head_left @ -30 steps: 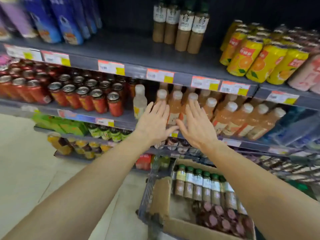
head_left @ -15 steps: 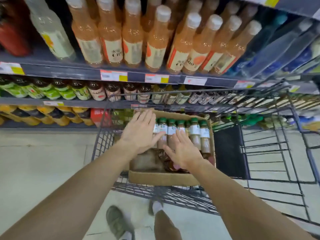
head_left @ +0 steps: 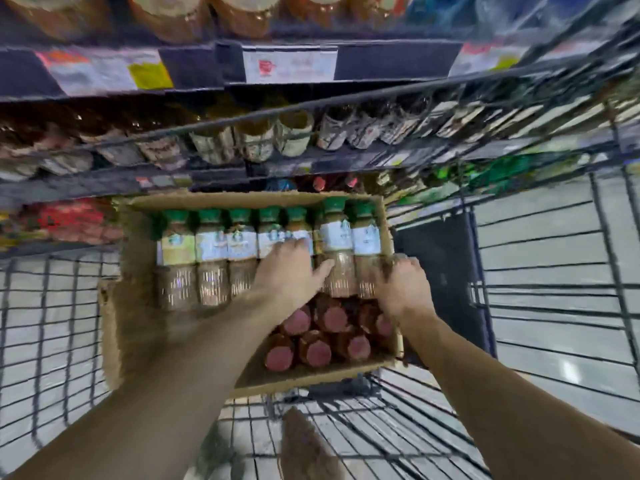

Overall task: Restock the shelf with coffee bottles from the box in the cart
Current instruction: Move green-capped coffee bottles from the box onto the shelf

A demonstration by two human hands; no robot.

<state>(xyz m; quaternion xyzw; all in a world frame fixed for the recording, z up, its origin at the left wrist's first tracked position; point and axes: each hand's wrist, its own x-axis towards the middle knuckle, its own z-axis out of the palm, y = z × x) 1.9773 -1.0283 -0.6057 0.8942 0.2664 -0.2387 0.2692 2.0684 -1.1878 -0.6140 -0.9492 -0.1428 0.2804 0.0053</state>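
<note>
Two hands reach down into a cardboard box [head_left: 131, 306] that stands inside a wire cart [head_left: 540, 271]. The box holds a row of coffee bottles [head_left: 242, 244] with green caps and pale labels; they lie along the far side of the box, caps pointing toward the shelf [head_left: 194, 67]. Nearer to the person, in the same box, stand darker bottles with pink caps [head_left: 313, 351].

The left hand [head_left: 289, 271] lies on the green-capped row, over the fourth and fifth bottle from the left. Its fingers are stretched forward over the labels and the thumb points to the right, touching the next bottle. It rests flat on the bottles – no closed grasp shows. The right hand [head_left: 401, 285] is at the right end of the row, beside the last bottle and close to the right wall of the box. Its fingers are bent downward, but the picture is blurred there, so I cannot tell if they hold this bottle or only touch it. The two hands are near each other, with one bottle between them.

Behind the cart, the shelf carries price tags [head_left: 287, 65] on its front edge, and more bottles stand on the lower levels – they are too blurred to read.
</note>
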